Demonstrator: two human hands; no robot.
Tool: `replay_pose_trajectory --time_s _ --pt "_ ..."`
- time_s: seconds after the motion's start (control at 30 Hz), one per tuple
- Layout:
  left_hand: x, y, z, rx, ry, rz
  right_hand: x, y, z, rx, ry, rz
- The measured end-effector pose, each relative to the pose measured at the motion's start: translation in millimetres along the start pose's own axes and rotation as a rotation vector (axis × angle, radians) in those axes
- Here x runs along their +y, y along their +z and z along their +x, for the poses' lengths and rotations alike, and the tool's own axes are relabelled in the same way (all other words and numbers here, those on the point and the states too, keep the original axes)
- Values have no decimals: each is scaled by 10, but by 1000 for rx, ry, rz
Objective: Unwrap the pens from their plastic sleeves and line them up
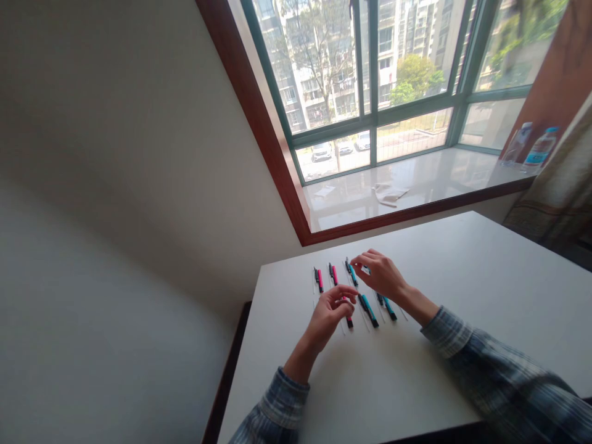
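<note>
L hand curled over pink pen on white desk, pinch unconfirmed. R hand curled just beside teal pen, pinch unconfirmed. Pens lie in 2 rows.

Pink pens 3, teal pens 3+, water btls 2

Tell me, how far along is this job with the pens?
Partway, it seems. Done-looking: two pink pens and a teal pen lie in a tidy row on the white table, with two more teal pens below. In hand: the left hand is at a third pink pen; the right hand covers a small dark item. Left: thin pale strips beside the pens, purpose unclear.
</note>
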State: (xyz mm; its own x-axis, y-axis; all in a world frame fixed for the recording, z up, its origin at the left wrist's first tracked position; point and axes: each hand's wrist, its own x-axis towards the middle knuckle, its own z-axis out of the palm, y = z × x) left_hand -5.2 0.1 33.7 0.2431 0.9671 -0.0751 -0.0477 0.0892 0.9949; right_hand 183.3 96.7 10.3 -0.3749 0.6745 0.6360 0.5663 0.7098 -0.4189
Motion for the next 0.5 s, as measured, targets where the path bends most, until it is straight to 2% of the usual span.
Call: replay_pose_trajectory --time_s 0.07,0.17,0.23,0.33,0.37,0.5 --pt "98 -135 63 64 56 161 -17 -1 3 -15 -5 8" --pt "213 -434 218 163 125 421 -28 -6 5 -16 5 28" --pt "230 -670 355 301 179 620 -31 -15 5 -10 14 41" --pt "159 -994 567 552 189 897 -44 -30 9 -6 15 51" --pt "119 -1076 630 601 173 970 -52 -32 10 -6 15 53" --pt "-55 -1225 802 645 132 1040 -88 -18 11 -16 3 72"
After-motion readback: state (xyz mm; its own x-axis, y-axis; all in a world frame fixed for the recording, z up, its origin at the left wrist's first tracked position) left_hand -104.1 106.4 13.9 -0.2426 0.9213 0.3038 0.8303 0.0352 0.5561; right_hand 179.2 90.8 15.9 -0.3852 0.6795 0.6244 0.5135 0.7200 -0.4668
